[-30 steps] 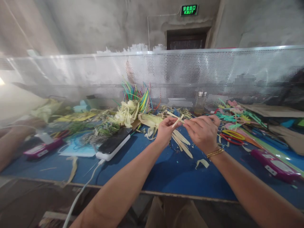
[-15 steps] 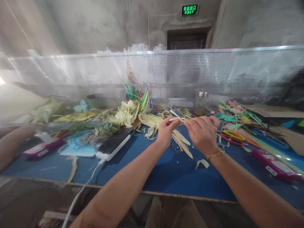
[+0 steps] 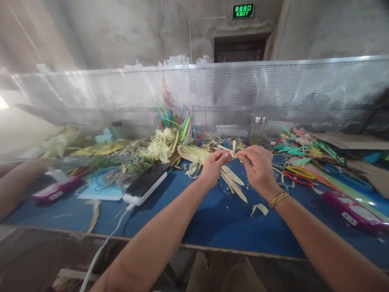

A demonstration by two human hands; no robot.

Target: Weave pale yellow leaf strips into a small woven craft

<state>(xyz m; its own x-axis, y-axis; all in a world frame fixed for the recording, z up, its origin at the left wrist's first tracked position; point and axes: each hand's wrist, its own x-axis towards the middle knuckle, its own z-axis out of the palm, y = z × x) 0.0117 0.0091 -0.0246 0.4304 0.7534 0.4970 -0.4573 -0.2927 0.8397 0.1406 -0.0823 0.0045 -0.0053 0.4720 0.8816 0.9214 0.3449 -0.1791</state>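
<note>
My left hand (image 3: pixel 215 165) and my right hand (image 3: pixel 257 164) are raised close together above the blue table (image 3: pixel 225 231). Between their fingertips is a pale strip of corn husk (image 3: pixel 233 153), which looks folded or crossed, with one short end standing up. Both hands pinch it between thumb and fingers; a gold bracelet circles my right wrist. Beneath and between the hands lie several loose flat husk strips (image 3: pixel 233 184). A larger husk piece (image 3: pixel 193 155) rests just left of my left hand.
A phone on a white power bank (image 3: pixel 148 184) with a cable lies left. Scissors with red and yellow handles (image 3: pixel 299 174) and a purple power strip (image 3: pixel 354 211) are right. A glass bottle (image 3: pixel 257 129) stands behind. Another person's arm (image 3: pixel 21 182) reaches in at far left.
My right hand has turned and its fingers have come lower around the strip. The strip's crossed ends have shifted, and one end now points upward. My left hand has hardly moved.
</note>
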